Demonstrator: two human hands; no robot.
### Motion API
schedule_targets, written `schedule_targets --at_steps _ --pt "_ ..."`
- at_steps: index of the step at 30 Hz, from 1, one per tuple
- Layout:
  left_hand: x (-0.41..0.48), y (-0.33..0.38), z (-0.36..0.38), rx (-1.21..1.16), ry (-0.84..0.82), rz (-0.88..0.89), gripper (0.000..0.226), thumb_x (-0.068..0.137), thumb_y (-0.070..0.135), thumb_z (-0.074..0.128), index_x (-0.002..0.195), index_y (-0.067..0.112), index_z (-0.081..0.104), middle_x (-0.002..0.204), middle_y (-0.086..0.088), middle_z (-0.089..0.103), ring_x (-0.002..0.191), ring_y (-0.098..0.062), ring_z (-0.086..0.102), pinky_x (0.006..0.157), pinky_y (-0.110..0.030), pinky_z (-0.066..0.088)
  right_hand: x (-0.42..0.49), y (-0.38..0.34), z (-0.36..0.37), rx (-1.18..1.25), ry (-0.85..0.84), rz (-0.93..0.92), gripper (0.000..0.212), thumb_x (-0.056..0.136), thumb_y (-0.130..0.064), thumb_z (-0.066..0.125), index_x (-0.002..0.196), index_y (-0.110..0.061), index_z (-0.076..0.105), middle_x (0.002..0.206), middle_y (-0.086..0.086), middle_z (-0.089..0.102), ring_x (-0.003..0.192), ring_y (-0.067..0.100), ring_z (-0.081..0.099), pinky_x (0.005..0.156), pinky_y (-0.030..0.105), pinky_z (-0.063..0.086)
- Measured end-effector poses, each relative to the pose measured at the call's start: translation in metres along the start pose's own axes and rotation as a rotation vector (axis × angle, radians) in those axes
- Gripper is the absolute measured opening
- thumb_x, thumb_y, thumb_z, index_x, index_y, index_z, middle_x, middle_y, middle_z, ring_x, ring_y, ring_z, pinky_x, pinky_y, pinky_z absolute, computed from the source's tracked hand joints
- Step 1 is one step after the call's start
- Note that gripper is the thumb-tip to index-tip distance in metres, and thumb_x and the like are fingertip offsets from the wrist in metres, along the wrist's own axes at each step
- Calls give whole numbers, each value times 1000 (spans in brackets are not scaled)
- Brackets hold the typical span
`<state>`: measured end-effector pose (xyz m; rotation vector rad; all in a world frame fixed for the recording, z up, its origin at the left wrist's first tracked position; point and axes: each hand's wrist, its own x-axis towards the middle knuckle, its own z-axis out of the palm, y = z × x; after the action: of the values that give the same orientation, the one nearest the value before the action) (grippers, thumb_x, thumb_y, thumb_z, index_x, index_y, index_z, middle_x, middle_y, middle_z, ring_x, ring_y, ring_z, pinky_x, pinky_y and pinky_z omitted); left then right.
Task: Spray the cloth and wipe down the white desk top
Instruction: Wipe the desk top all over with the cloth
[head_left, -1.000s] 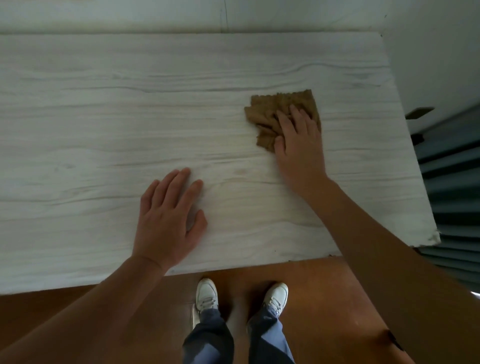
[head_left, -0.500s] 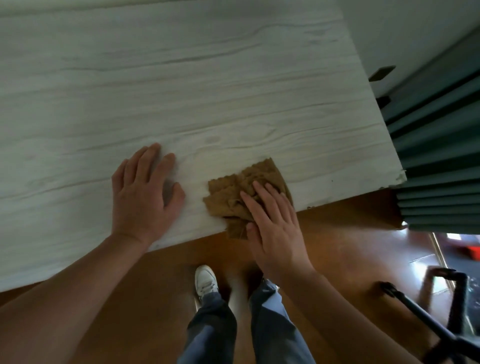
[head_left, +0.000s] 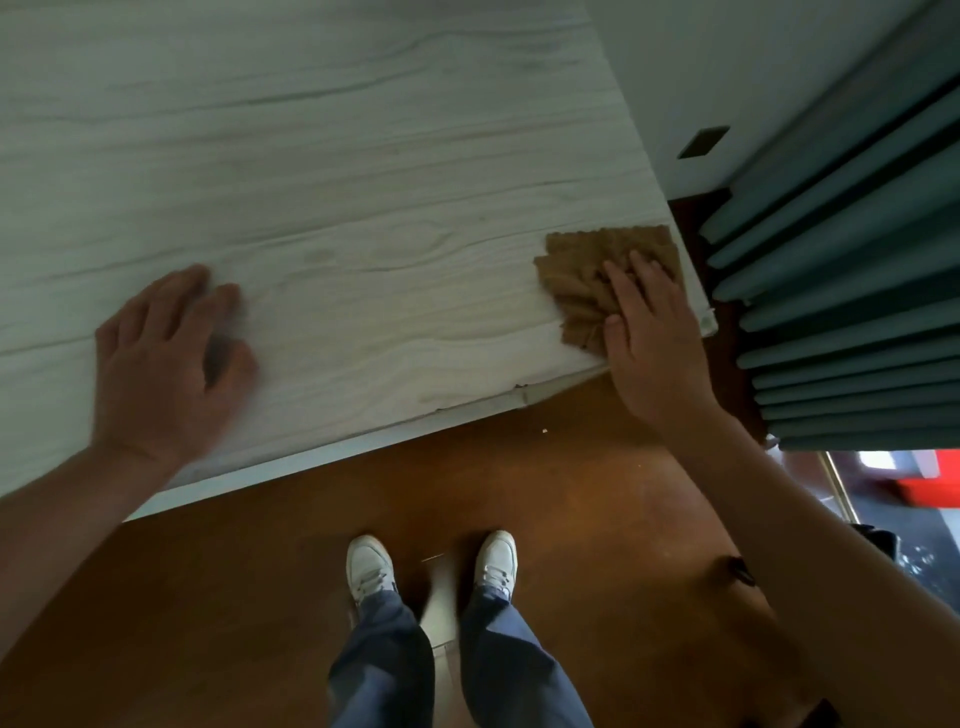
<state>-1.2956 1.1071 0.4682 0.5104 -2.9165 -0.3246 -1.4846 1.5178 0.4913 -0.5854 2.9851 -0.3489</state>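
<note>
A crumpled brown cloth (head_left: 582, 270) lies on the white wood-grain desk top (head_left: 332, 171), at its near right corner. My right hand (head_left: 654, 332) presses flat on the cloth with straight fingers, covering its right and near parts. My left hand (head_left: 166, 358) rests flat on the desk near the front edge, far to the left of the cloth, and looks blurred. No spray bottle is in view.
Teal pleated curtains (head_left: 852, 270) hang just right of the desk corner. A white wall (head_left: 727, 62) stands behind. Brown floor (head_left: 571, 499) and my white shoes (head_left: 369, 566) lie below the desk's front edge. A red object (head_left: 924, 488) sits far right.
My right hand has slid the cloth from the front edge near the left hand rightward to the desk's near right corner. The left hand stays flat on the desk.
</note>
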Motion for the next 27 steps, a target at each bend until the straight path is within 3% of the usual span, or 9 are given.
schedule_targets --at_steps 3,5,7,10,15,20,25,27 --pt "0 -3 5 31 -48 27 60 93 49 39 149 26 45 158 21 20 151 -29 33 121 -52 27 4 34 -12 0 -14 16 50 106 -29 33 155 -20 31 164 9 24 152 27 16 125 47 16" --pt "0 1 5 22 -69 1 62 94 48 36 150 22 44 161 15 24 153 -21 28 123 -58 28 4 38 -15 10 -38 -16 51 106 -29 34 156 -18 31 164 9 22 152 28 15 125 47 15" --pt "0 16 1 14 -88 -96 62 92 46 37 149 20 44 166 -1 32 152 -28 31 122 -60 29 1 31 -18 23 -64 -53 51 106 -30 34 156 -18 30 165 9 21 153 27 12 126 45 10" --pt "-5 66 -6 12 -92 -107 65 88 44 47 148 17 44 160 -17 38 144 -42 38 117 -60 29 -11 11 -18 5 -112 -176 51 106 -31 31 156 -19 29 165 8 21 154 26 11 126 41 4" --pt "-4 174 4 -34 -127 18 64 96 46 37 151 14 45 163 -16 35 149 -40 33 123 -56 21 -29 -14 -1 16 -194 -437 54 103 -36 43 155 -26 32 165 0 22 154 22 13 126 41 10" --pt "4 194 27 15 -156 70 69 98 51 29 153 12 46 165 -18 35 154 -37 28 126 -55 18 -10 16 -5 16 -169 -386 63 99 -54 42 156 -31 26 166 -6 17 154 16 9 122 36 7" --pt "3 190 34 21 -75 96 63 98 47 35 148 12 51 160 -19 41 151 -39 33 123 -55 21 -7 64 -15 35 -110 -354 57 100 -50 41 153 -29 36 163 -5 28 152 16 19 122 41 18" --pt "3 191 35 22 -54 96 62 97 46 37 146 12 53 159 -19 42 149 -39 35 122 -54 22 -5 84 -21 46 -57 -323 54 97 -46 49 148 -27 45 158 -4 37 148 18 28 120 42 25"
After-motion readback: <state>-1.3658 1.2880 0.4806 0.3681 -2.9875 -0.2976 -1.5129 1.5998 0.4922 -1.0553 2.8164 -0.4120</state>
